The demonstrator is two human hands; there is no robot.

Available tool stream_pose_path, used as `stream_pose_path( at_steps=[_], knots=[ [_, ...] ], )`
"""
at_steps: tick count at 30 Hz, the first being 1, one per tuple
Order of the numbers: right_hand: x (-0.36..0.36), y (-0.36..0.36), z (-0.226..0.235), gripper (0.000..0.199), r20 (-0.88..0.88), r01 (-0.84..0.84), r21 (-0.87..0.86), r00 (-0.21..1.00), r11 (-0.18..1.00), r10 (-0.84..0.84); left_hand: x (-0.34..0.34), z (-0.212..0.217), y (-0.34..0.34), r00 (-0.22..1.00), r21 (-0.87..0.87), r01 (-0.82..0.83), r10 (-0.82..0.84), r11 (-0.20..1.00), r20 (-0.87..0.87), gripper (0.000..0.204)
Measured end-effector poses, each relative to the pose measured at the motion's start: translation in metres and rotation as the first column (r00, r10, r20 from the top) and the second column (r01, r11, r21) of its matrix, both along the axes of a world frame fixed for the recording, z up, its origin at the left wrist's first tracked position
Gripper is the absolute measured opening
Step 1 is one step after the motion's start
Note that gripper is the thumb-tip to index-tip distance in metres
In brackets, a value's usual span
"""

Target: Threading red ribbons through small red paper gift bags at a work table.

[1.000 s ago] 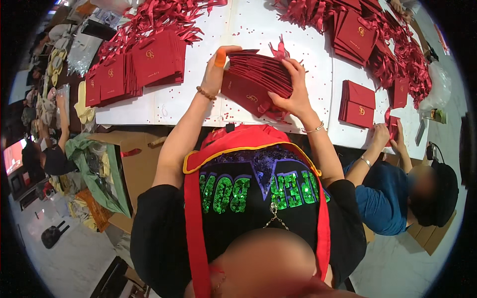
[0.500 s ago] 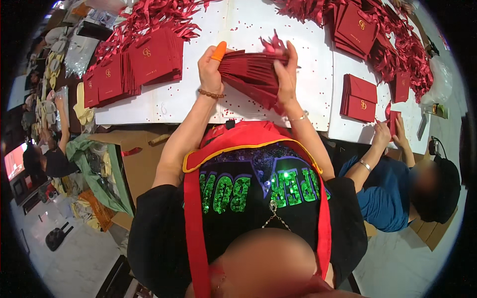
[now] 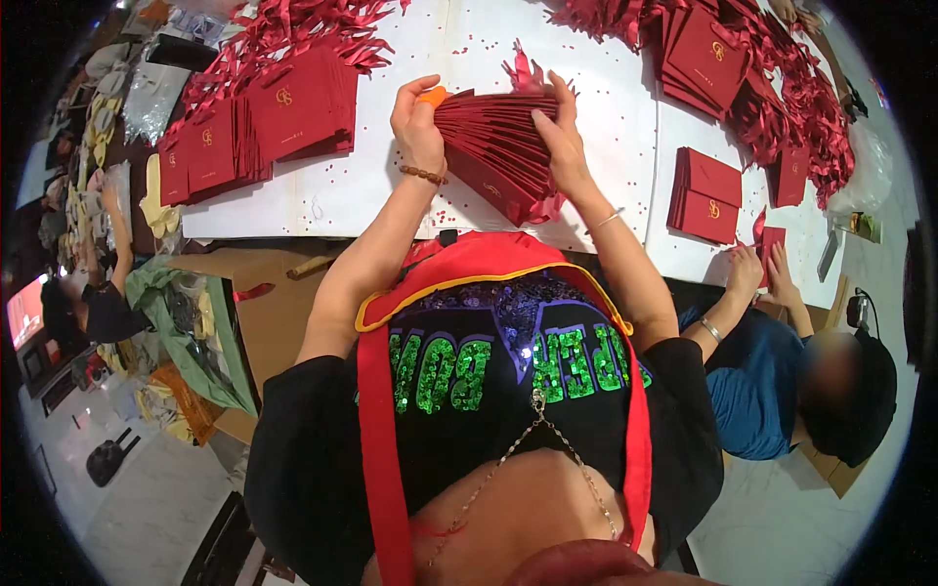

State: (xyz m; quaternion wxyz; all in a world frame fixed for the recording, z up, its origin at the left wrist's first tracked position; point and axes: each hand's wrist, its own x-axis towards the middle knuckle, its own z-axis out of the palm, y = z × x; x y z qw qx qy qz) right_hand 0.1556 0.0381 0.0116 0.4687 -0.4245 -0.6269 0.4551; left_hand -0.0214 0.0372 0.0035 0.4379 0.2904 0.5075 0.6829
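A fanned stack of dark red paper bags (image 3: 498, 146) is held between my two hands above the white table. My left hand (image 3: 420, 127), with an orange finger cot (image 3: 433, 97) on one finger, grips the stack's left end. At the other end, my right hand (image 3: 562, 142) closes round the edges, its thumb lying on the near face. Red ribbon (image 3: 525, 70) shows beyond the stack's far edge, and more hangs under my right hand. The undersides of the bags and some fingertips are hidden.
Red bags stand in rows (image 3: 298, 112) at the left, with piled ribbons (image 3: 283, 39) behind. More bags (image 3: 705, 195) lie at the right, near a co-worker's hands (image 3: 762, 269) holding a red piece. Small red dots litter the white table (image 3: 606, 220). An open carton (image 3: 283, 313) stands below left.
The stack has spread into a wider, more even fan. My right fingers have come down onto its edge, and my left fingers have shifted around the far corner.
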Motion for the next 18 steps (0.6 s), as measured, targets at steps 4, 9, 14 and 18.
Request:
stream_pose_path(
  at_steps=[4,9,14,18],
  knots=[
    [-0.010,-0.012,-0.007,0.036,-0.067,0.090,-0.049,0.993,0.995,-0.093,-0.001,0.005,-0.001,0.998,-0.035,0.042,-0.040,0.999,0.057,0.027],
    [0.005,-0.022,0.010,0.085,-0.158,-0.201,-0.087,0.970,0.976,0.185,0.000,0.005,0.003,0.999,-0.022,-0.026,0.026,0.999,-0.020,0.023],
    [0.015,-0.044,0.012,0.120,0.502,-0.268,0.267,0.858,0.926,0.103,0.001,0.003,0.003,0.997,-0.040,-0.022,0.019,0.999,-0.076,0.022],
    [0.014,-0.036,0.000,0.124,0.387,-0.244,0.342,0.917,0.908,0.100,-0.013,-0.004,0.003,0.979,-0.049,0.189,-0.192,0.981,-0.065,0.022]
  ],
)
